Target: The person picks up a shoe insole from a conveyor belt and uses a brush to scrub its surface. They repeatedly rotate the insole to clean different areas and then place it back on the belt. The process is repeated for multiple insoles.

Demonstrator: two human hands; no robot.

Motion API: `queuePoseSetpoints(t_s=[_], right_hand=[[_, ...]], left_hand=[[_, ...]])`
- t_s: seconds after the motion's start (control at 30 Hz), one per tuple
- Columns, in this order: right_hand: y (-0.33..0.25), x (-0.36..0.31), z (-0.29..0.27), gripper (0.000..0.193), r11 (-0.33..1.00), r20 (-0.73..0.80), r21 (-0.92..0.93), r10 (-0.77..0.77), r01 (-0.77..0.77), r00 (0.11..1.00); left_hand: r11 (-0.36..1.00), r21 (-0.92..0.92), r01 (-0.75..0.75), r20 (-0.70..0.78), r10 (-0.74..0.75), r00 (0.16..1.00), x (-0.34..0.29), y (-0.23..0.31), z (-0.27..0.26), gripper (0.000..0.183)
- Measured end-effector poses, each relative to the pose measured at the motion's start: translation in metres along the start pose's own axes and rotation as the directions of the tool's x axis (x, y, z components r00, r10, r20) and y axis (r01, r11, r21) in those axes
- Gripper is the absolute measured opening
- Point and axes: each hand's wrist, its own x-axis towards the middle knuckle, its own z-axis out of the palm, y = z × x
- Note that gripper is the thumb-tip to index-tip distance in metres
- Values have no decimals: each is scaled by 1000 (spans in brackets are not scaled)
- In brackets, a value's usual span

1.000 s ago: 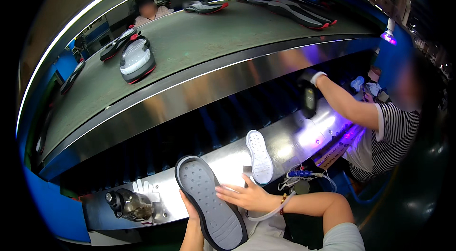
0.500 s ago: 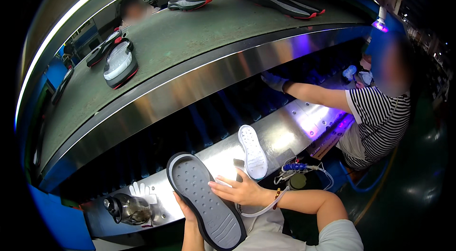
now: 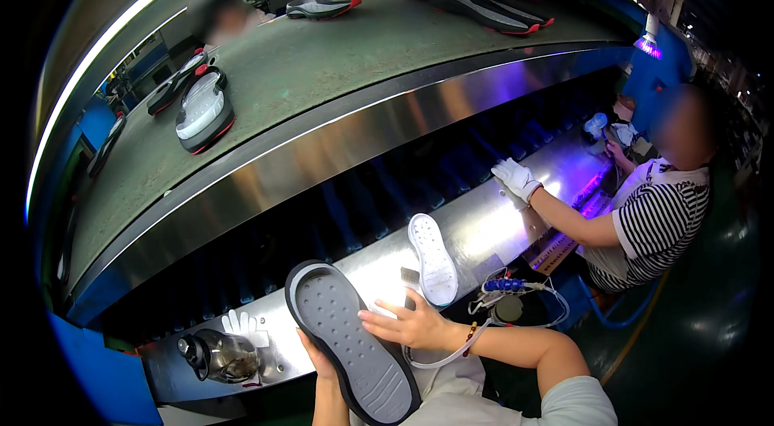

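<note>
My left hand [image 3: 319,359] is closed on the left edge of a large shoe sole [image 3: 355,345], grey and dimpled inside with a black rim, tilted up before me. My right hand [image 3: 415,324] is closed around a brush [image 3: 409,275] whose bristles point upward; its handle is mostly hidden and washed out by glare. The fingertips of that hand reach the sole's right edge. A pale hose [image 3: 439,362] loops below my right hand and wrist. Just beyond, a smaller white sole [image 3: 435,261] with holes lies on the metal ledge [image 3: 375,255].
A dark bottle [image 3: 218,357] and a white glove [image 3: 240,324] sit at the ledge's left. Above runs a green conveyor belt [image 3: 322,71] carrying several soles. At right, a co-worker's gloved hand [image 3: 516,178] is over the ledge. Blue fittings with tubes [image 3: 505,286] stand beside my right arm.
The co-worker's gloved hand has come out from the dark opening under the belt to the ledge, and the co-worker has shifted. My hands and the sole stay nearly in place.
</note>
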Motion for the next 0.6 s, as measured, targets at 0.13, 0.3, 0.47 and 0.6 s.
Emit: queuePoseSetpoints(t_s=[0.13,0.3,0.47,0.6], right_hand=[[-1,0,0,26,1000,8,10,-10,10,1000],[-2,-1,2,23,999,8,52,-2,2,1000],[-2,-1,2,25,999,6,40,-7,6,1000],[-2,0,-1,26,1000,21,30,-9,9,1000]], left_hand=[[1000,16,-23,-3,23,1000,-1,1,-3,62],[998,1,-70,27,70,997,-2,1,0,62],[998,-24,-51,-28,51,998,-4,2,9,58],[999,-23,-49,-19,49,999,-5,1,-2,60]])
